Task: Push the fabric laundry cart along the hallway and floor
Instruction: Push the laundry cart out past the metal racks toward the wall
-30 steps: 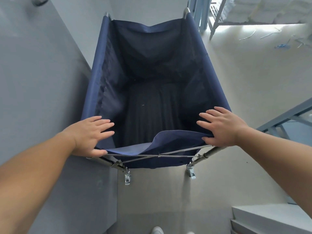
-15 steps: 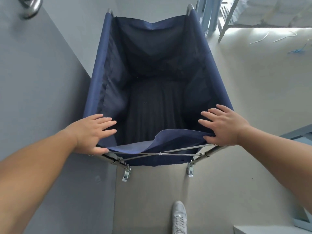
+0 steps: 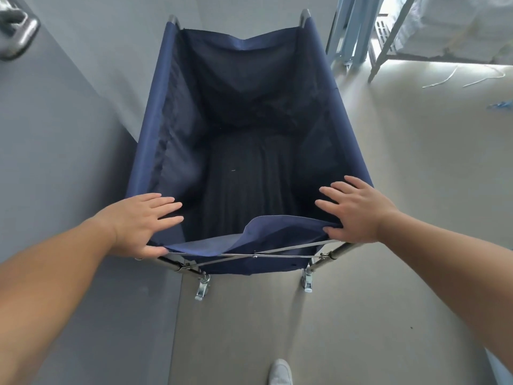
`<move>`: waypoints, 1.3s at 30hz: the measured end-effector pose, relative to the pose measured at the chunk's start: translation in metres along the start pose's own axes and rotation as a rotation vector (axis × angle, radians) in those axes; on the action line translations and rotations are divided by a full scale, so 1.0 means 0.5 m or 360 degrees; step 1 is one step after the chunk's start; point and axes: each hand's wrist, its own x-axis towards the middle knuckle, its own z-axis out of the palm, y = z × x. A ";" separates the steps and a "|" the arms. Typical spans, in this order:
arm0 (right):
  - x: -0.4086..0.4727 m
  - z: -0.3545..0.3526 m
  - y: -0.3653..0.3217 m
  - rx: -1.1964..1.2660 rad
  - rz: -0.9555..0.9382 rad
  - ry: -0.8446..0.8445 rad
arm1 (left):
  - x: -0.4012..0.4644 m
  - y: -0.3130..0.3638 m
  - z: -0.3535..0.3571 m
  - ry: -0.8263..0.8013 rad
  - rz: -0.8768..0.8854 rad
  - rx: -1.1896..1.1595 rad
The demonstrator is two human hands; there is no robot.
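Grey hallway floor (image 3: pixel 388 176), left hand (image 3: pixel 141 220), right hand (image 3: pixel 352 209) flat on cart (image 3: pixel 244 112) corners

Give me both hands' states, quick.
Left hand: open, flat on the laundry cart near-left corner.
Right hand: open, pressing the near-right corner, thumb on the fabric edge.

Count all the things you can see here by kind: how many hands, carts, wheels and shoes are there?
Hands: 2, left and right
Cart: 1
Wheels: 2
Shoe: 1
Total: 6
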 end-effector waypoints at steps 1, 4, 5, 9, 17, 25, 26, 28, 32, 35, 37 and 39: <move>0.009 0.000 0.009 -0.0009 -0.0005 0.0005 | 0.006 -0.007 -0.003 0.0003 -0.0005 -0.0006; 0.043 0.000 0.041 -0.0024 -0.0015 0.0019 | 0.032 -0.032 -0.008 0.0015 -0.0023 -0.0009; 0.055 0.000 0.050 -0.0024 -0.0017 0.0024 | 0.040 -0.041 -0.008 0.0014 -0.0027 -0.0012; 0.101 -0.004 0.083 -0.0033 -0.0030 0.0033 | 0.067 -0.080 -0.006 0.0009 -0.0034 -0.0014; 0.202 -0.017 0.132 -0.0041 -0.0011 0.0009 | 0.120 -0.173 0.002 0.0012 -0.0037 -0.0035; 0.296 -0.033 0.170 -0.0036 0.0046 -0.0067 | 0.176 -0.277 0.013 0.0040 -0.0021 -0.0068; 0.306 -0.035 0.173 -0.0033 0.0056 -0.0065 | 0.182 -0.289 0.016 0.0040 -0.0018 -0.0075; 0.327 -0.040 0.181 -0.0027 0.0076 -0.0071 | 0.196 -0.315 0.019 0.0040 -0.0009 -0.0095; 0.366 -0.048 0.196 -0.0016 0.0102 -0.0079 | 0.224 -0.366 0.019 0.0031 0.0013 -0.0076; 0.393 -0.052 0.209 -0.0005 0.0118 -0.0058 | 0.245 -0.398 0.018 0.0030 0.0009 -0.0056; 0.410 -0.053 0.218 0.0003 0.0116 -0.0044 | 0.258 -0.416 0.017 0.0032 0.0011 -0.0058; 0.427 -0.054 0.228 -0.0001 0.0118 -0.0027 | 0.271 -0.434 0.016 0.0041 0.0015 -0.0050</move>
